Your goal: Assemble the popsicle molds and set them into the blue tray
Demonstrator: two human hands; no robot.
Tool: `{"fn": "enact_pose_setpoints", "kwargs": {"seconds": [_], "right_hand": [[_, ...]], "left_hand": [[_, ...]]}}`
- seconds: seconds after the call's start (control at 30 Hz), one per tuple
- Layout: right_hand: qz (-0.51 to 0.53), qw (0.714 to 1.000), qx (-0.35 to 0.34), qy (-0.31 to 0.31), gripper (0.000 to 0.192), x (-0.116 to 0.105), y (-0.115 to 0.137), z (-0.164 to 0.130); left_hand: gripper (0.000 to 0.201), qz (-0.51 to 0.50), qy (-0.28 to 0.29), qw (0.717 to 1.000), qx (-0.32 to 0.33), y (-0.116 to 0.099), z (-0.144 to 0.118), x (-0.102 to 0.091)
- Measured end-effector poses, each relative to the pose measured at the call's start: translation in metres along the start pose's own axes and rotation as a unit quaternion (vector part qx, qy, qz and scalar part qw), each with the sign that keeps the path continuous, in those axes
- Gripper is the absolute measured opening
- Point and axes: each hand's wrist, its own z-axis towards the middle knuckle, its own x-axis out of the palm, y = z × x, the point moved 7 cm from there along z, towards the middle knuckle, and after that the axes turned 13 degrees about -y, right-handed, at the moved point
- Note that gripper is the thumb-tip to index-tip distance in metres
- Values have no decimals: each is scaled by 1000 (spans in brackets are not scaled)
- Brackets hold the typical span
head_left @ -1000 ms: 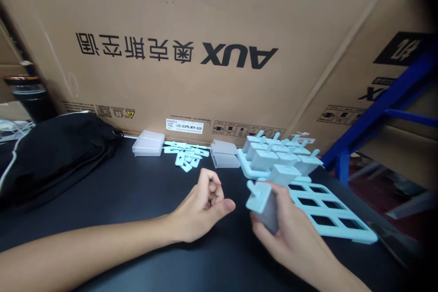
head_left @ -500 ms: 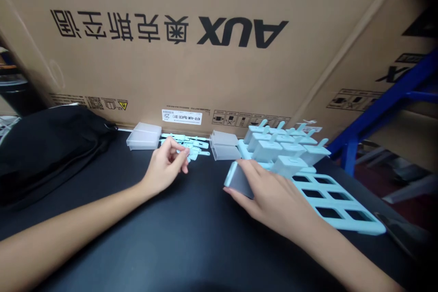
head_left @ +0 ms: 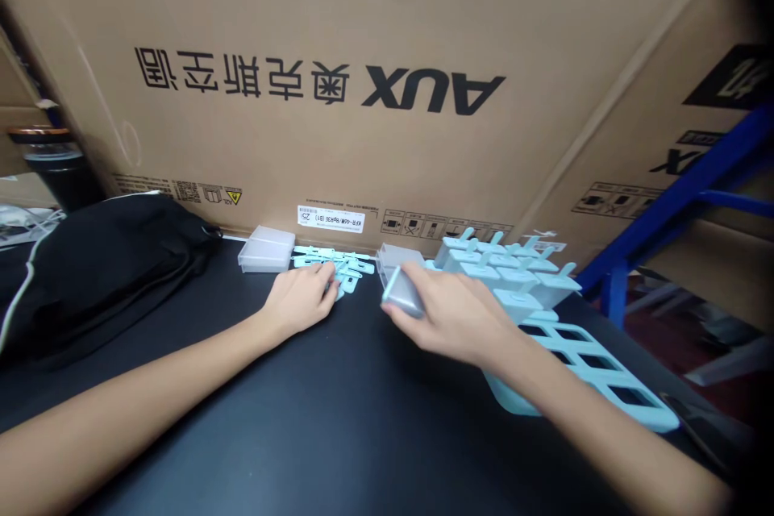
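Note:
My left hand (head_left: 303, 295) reaches into a small pile of light-blue popsicle-mold sticks (head_left: 351, 268), its fingers curled and pressed together on a stick at the near side. Its fingertips are partly hidden. My right hand (head_left: 456, 306) is wrapped round a translucent popsicle mold (head_left: 404, 294), tilted, with a light-blue rim facing left. Just behind that mold stand clear mold cups (head_left: 399, 256). Right of my hand, several light-blue molds with upright stick handles (head_left: 513, 270) sit in a rack. A light-blue frame with rectangular holes (head_left: 605, 375) lies nearer, partly covered by my right forearm.
Another clear cup block (head_left: 266, 250) stands left of the pile. A black bag (head_left: 121, 274) and a dark cup (head_left: 60, 173) are at the left. A large cardboard box (head_left: 314, 153) walls off the back of the black table (head_left: 290, 435). Blue metal bars (head_left: 695, 177) rise at the right.
My right hand has moved left with the mold, toward the clear cups. My left hand has closed down onto the stick pile. The camera view has shifted slightly.

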Motion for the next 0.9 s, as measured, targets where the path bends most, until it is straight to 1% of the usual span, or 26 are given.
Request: {"fn": "enact_pose_setpoints", "kwargs": {"seconds": [0.07, 0.17, 0.23, 0.3, 0.33, 0.37, 0.43, 0.5, 0.57, 0.63, 0.77, 0.9], "right_hand": [[-12, 1000, -17, -9, 45, -1, 3, 32], [-48, 998, -50, -2, 55, 6, 12, 75], [-65, 996, -65, 20, 67, 13, 17, 95], [-65, 994, -73, 45, 79, 17, 17, 106], [-58, 994, -78, 55, 80, 17, 16, 108], [-49, 993, -85, 60, 76, 16, 14, 109], [-30, 991, -113, 69, 62, 13, 6, 107], [-29, 985, -148, 79, 53, 11, -5, 101], [-42, 979, -177, 88, 48, 14, -17, 94], [-39, 975, -189, 107, 49, 20, -29, 87], [21, 971, -183, 154, 63, 36, -39, 76], [59, 973, -159, 154, 66, 41, -38, 70]], "left_hand": [[20, 13, 2, 1000, -6, 1, -1, 0], [19, 18, 3, 1000, -14, 2, -1, -2], [17, 16, 1, 1000, -10, 1, -1, -3], [17, 14, -3, 1000, 6, -2, -1, -4], [16, 12, -4, 1000, 16, -3, -1, -5], [17, 10, -6, 1000, 25, -4, -2, -5], [16, 1, -7, 999, 37, -6, -2, -5], [16, -12, -11, 999, 44, -7, -3, -5], [14, -23, -19, 998, 54, -9, -3, -5], [14, -29, -30, 997, 68, -10, -2, -6], [18, -33, -50, 996, 73, -10, 0, -6], [27, -43, -51, 996, 56, -6, 0, -2]]}}
